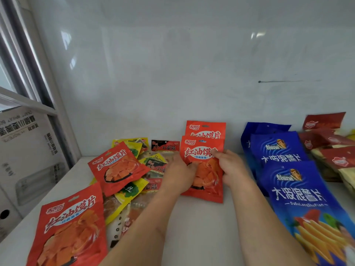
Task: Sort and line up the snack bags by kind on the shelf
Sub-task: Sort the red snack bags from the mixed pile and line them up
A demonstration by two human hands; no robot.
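Note:
Both hands hold one orange-red snack bag [203,150] standing on the white shelf [201,227]. My left hand [179,172] grips its left edge and my right hand [230,167] grips its right edge. A second bag of the same kind [206,129] stands right behind it against the back wall. Two more of that kind lie to the left, one [117,166] on top of a mixed pile, one [71,227] at the front left. The pile also holds yellow bags [134,189] and small black-and-red bags [165,145].
A row of blue chip bags [294,189] runs front to back on the right. Dark red bags [326,139] are lined up beyond them at the far right. The glossy white back wall [172,73] stands close behind. A cardboard box [25,150] sits left of the shelf.

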